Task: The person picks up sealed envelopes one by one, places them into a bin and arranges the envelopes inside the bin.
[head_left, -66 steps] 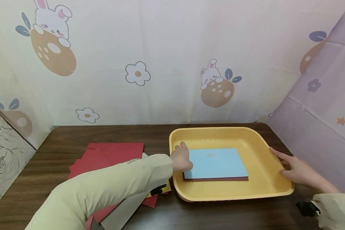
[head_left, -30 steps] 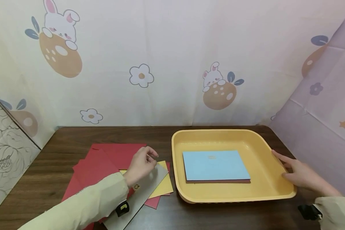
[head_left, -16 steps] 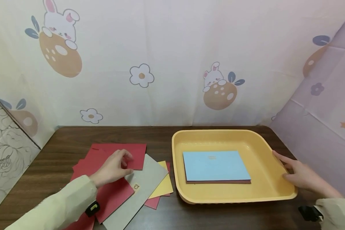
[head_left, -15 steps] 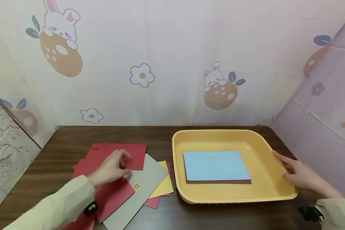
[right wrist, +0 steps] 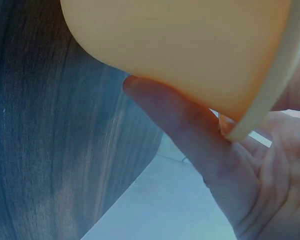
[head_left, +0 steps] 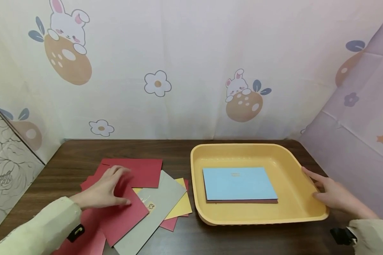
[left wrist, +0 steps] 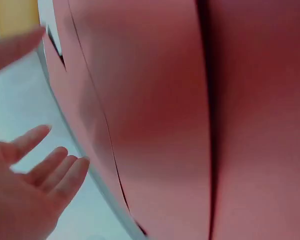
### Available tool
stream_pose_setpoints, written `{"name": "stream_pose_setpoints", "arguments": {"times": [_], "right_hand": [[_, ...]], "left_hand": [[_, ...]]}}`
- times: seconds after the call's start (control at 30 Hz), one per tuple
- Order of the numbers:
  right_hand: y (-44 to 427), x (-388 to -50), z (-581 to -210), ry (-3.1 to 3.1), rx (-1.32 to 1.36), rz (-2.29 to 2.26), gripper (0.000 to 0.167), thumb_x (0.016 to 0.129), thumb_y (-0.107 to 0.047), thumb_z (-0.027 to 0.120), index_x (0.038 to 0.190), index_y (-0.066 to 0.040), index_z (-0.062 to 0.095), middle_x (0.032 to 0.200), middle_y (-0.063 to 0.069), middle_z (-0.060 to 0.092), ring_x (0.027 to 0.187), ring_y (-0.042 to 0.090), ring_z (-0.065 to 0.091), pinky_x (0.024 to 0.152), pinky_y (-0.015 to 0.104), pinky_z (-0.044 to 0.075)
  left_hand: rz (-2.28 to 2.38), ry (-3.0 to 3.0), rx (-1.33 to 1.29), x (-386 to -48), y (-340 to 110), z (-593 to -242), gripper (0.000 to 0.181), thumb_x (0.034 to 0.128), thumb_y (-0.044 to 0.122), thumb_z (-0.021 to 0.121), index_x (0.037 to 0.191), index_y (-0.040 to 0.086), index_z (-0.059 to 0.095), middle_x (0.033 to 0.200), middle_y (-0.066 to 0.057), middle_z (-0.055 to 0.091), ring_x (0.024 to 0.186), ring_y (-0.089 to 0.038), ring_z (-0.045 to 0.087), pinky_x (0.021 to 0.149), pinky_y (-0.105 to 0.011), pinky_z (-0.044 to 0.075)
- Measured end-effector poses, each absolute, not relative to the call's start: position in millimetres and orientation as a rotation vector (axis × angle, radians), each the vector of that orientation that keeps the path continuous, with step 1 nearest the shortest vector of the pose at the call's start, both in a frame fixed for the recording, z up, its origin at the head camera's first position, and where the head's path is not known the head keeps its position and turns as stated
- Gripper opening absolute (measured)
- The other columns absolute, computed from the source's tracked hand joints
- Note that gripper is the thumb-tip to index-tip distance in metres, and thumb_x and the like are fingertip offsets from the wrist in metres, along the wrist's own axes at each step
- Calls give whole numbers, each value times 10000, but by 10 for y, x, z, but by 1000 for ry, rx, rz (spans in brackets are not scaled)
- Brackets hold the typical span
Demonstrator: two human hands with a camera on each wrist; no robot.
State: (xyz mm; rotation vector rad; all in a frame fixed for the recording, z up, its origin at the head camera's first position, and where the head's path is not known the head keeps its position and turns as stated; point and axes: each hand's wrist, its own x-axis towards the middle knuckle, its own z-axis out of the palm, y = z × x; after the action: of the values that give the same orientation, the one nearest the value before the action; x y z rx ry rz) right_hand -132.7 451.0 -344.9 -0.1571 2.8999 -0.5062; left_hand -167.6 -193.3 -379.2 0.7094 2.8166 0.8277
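From where I'm standing: left hand (head_left: 103, 193) is spread, thumb well apart from the fingers, over the red envelopes (head_left: 132, 214) on the left of the table (head_left: 223, 241); nothing pinched in it; can't tell if any fingertip touches paper; right hand (head_left: 333, 194) holds the right rim of the yellow tray (head_left: 242, 214), a finger laid along the outside of the wall, rim caught between the digits; tray sits on the table, right of the envelopes.

Pile is fanned and overlapping; grey envelope (head_left: 167, 193) with a small gold clover-like mark, partly under the red ones, on top of a yellow one (head_left: 182, 207); red corners poke out beneath that; inside the tray, a light blue envelope (head_left: 239, 184) lies flat on a dark red one (head_left: 255, 201), only its edge showing; pale sleeves, black strap (head_left: 76, 233) at the left cuff; rabbit-print curtain (head_left: 191, 42) behind.
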Motion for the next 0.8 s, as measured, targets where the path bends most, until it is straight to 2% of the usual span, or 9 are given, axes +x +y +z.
{"name": "stream_pose_setpoints", "arguments": {"times": [0.13,0.27,0.37,0.57,0.8], "right_hand": [[4509,-1323,-3453,2914,-167,-497,808,805,-24,612,1481,60,176,1006,255,672,679,16,568,552,230,409],[4508,-1316,-3456,2918,-168,-499,809,803,-21,611,1479,61,175,1000,256,673,661,11,564,551,228,408],[4499,-1319,-3448,2912,-159,-501,809,804,-19,605,1482,57,170,1006,262,669,655,17,562,546,230,406],[4481,-1323,-3420,2868,-130,-540,798,823,-13,585,1489,56,151,1003,252,671,609,52,553,527,239,408],[4461,-1321,-3390,2839,-94,-547,797,838,-14,572,1497,46,127,1022,267,661,594,81,561,532,243,417]], "left_hand": [[817,2658,710,-1686,-2115,-3781,1169,603,446,876,1484,65,210,1492,-229,209,1331,-466,222,930,-668,381],[789,2587,754,-1709,-2276,-3808,1219,573,438,887,1513,71,203,1553,-251,82,1379,-517,107,933,-734,303],[755,2595,797,-1729,-2351,-3847,1190,565,436,886,1500,45,263,1554,-259,102,1385,-520,102,954,-751,244],[749,2606,788,-1737,-2382,-3927,1183,581,485,865,1489,10,273,1545,-279,137,1383,-514,125,1005,-739,147],[706,2718,747,-1680,-2299,-3993,1153,605,545,842,1477,13,307,1533,-276,190,1363,-513,196,988,-734,225]]}}
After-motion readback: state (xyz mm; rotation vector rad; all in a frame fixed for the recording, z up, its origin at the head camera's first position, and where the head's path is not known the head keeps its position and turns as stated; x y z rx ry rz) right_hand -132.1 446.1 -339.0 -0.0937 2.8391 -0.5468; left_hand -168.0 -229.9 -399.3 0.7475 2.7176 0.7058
